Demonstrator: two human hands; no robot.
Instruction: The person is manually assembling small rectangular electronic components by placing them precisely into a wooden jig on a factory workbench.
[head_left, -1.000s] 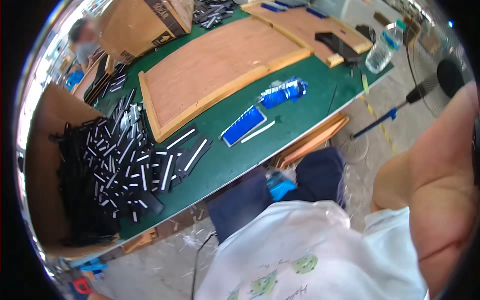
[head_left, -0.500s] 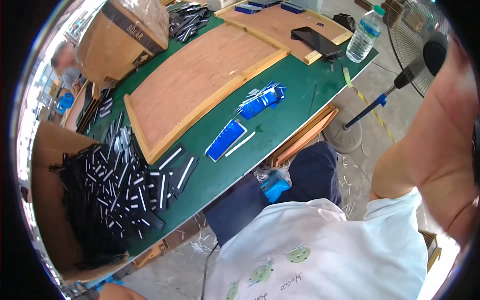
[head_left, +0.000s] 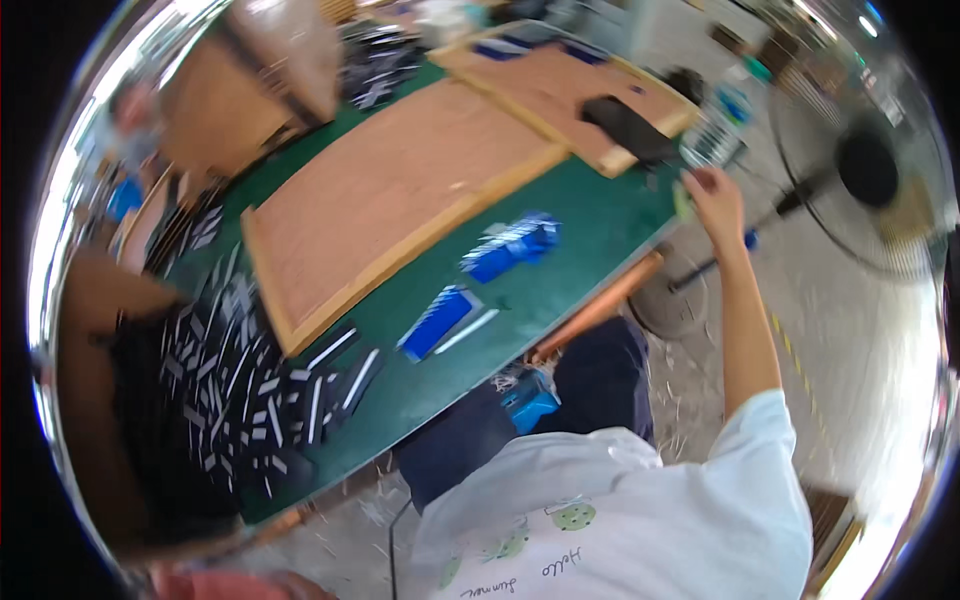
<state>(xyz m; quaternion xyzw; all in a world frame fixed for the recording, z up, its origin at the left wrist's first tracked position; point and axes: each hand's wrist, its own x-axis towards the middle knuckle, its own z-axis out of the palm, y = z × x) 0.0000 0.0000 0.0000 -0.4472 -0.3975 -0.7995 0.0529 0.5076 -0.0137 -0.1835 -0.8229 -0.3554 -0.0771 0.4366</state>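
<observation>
My right hand (head_left: 715, 205) reaches out over the table's right edge, just below the water bottle (head_left: 716, 130). Its fingers curl at a slim yellow-green thing (head_left: 684, 201) lying on the edge. Blur hides whether they grip it. My left hand (head_left: 235, 583) is only a reddish smear at the lower left rim, its fingers not readable. On the green table (head_left: 590, 215) before me lie a bundle of blue pieces (head_left: 510, 247), a second blue block (head_left: 436, 322) and a thin white strip (head_left: 467, 331).
A wood-framed board (head_left: 400, 185) covers the table's middle, with a dark phone-like slab (head_left: 628, 128) on the board behind. Black pieces with white strips (head_left: 235, 400) fill a carton (head_left: 85, 350) at left. A fan (head_left: 865, 170) stands at right; another person (head_left: 135, 125) is far left.
My right hand has gone from close in at the right side out to the table's right edge, beside the yellow-green thing. The whole view has shifted and blurred slightly.
</observation>
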